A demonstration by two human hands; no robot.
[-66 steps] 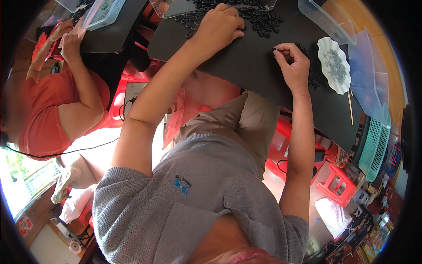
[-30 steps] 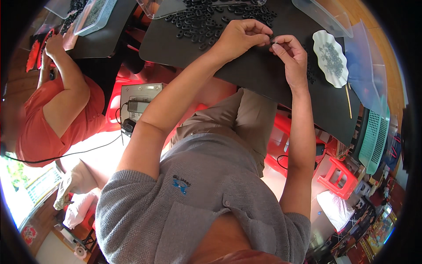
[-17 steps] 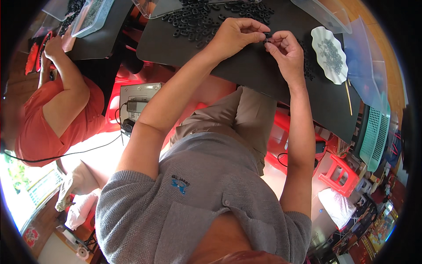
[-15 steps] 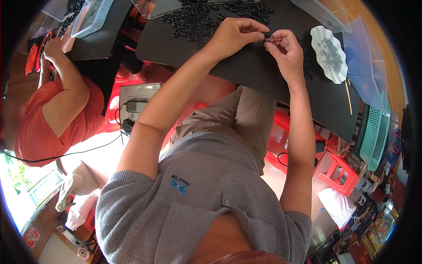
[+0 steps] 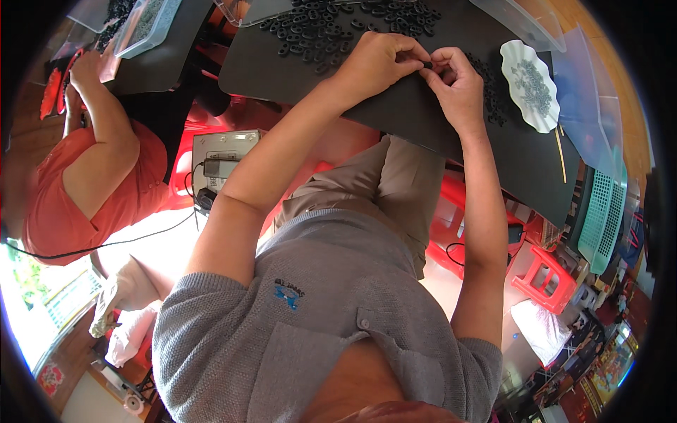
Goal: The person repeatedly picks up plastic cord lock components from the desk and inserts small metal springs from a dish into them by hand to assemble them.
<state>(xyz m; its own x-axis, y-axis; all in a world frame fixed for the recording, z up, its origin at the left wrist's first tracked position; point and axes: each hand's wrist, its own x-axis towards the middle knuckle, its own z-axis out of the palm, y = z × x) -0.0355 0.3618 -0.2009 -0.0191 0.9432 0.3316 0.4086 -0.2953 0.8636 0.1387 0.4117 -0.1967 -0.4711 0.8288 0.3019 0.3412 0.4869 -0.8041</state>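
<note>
Over the dark table (image 5: 395, 113) my two hands meet, fingertips together. A small black piece (image 5: 427, 65) shows between them. My left hand (image 5: 381, 60) pinches it with thumb and forefinger from the left. From the right, my right hand (image 5: 456, 81) closes its fingers at the same piece, whose far part they hide. Beyond my left hand lies a spread of small black oval pieces (image 5: 314, 32). More tiny black parts (image 5: 493, 92) lie just right of my right hand. Next to them a white wavy-edged dish (image 5: 509, 67) holds many small clear or grey bits.
A thin wooden stick (image 5: 560, 154) lies by the dish. Clear plastic bins (image 5: 582, 106) and a green basket (image 5: 603, 218) stand at the right. On the left a person in red (image 5: 106, 183) works at another table with a clear tub (image 5: 149, 42). A red stool (image 5: 546, 278) is at lower right.
My fingers have drawn closer around the small piece, and my right hand has shifted slightly left. The thin light-coloured bit seen between the fingertips earlier no longer shows.
</note>
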